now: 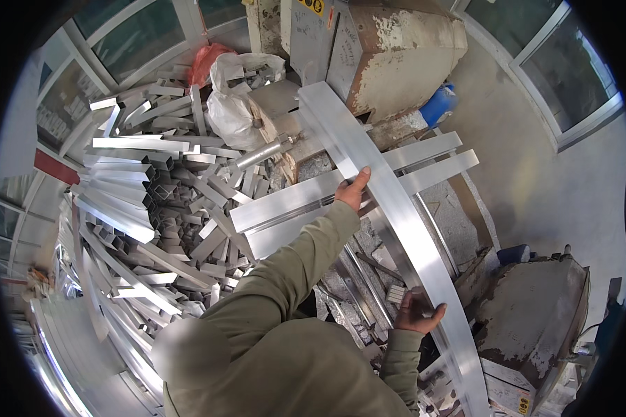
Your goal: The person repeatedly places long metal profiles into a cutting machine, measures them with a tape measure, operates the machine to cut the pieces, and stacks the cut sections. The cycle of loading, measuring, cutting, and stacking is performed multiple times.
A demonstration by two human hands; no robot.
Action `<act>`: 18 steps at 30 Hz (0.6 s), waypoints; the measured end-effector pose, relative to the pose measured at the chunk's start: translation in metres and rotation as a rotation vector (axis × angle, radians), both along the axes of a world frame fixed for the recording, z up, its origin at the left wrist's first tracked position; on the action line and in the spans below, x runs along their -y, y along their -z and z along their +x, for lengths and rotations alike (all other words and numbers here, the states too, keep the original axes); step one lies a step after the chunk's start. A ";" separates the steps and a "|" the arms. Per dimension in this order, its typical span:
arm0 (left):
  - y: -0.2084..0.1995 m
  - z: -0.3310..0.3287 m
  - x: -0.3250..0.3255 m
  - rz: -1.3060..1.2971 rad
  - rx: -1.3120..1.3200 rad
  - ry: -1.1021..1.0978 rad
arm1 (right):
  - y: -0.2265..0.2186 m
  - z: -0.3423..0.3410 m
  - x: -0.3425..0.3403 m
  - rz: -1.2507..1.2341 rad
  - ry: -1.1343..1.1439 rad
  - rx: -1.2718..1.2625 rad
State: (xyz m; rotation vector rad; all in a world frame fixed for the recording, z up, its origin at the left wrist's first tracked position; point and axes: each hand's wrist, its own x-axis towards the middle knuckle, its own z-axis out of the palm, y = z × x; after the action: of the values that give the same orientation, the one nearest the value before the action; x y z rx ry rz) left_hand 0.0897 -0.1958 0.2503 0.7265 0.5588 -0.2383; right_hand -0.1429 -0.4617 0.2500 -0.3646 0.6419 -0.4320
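**Long aluminium profile spans the machine, both hands at its left edge**

Two paint-flaked machine housings bound the work: the upper housing (pixel 403 59) near the profile's far end, the lower housing (pixel 535 316) close to its right side. A heap of aluminium offcuts (pixel 195 184) crowds the left, many square-cut ends turned up, so little room shows that way. More open room shows on the right, between the housings.

The long aluminium profile (pixel 411 229) slants over the machine from upper middle to lower right, its near end running out of view. It lies across two crosswise aluminium bars (pixel 430 149), whose ends stick out on both sides. It looks stiff and fairly light for its length, though unwieldy; the smooth metal is probably slippery, easily scratched, with sharp cut ends. Two well-spaced holds on the long edges would suit it, away from those ends.

Left hand (pixel 353 189): the grip is closed over the profile's edge, thumb on top, fingers mostly hidden. Right hand (pixel 419 314): the grip is half open, thumb at the edge, fingers curled; whether they bear on the metal I cannot tell.
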 end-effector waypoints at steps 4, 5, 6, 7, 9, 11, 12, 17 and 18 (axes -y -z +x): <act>0.001 0.007 0.002 -0.032 -0.005 0.040 | 0.023 -0.004 0.018 -0.080 -0.079 0.038; 0.001 0.006 0.001 -0.041 0.009 0.049 | 0.027 -0.006 0.021 -0.079 -0.081 0.037; 0.002 0.004 -0.001 -0.030 0.006 0.037 | 0.028 -0.007 0.023 -0.079 -0.086 0.036; 0.004 0.005 -0.001 -0.019 0.006 0.020 | 0.017 -0.004 0.015 -0.083 -0.084 0.023; 0.001 0.007 -0.002 -0.015 0.010 0.013 | -0.001 -0.006 0.000 -0.094 -0.066 -0.008; -0.009 0.008 -0.003 -0.027 0.017 0.033 | 0.012 -0.001 0.006 -0.096 -0.061 -0.006; -0.007 0.009 -0.003 -0.014 0.007 0.026 | 0.013 0.003 0.004 -0.093 -0.070 -0.006; 0.006 0.012 -0.005 0.004 -0.026 0.026 | 0.008 -0.002 0.002 -0.161 -0.108 0.034; 0.005 0.013 -0.004 0.003 -0.022 0.027 | 0.008 -0.002 0.001 -0.167 -0.101 0.034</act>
State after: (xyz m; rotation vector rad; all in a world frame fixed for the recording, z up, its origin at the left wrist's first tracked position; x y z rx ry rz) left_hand 0.1024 -0.1916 0.2449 0.7356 0.5710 -0.2704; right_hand -0.1445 -0.4625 0.2420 -0.5452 0.5534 -0.3958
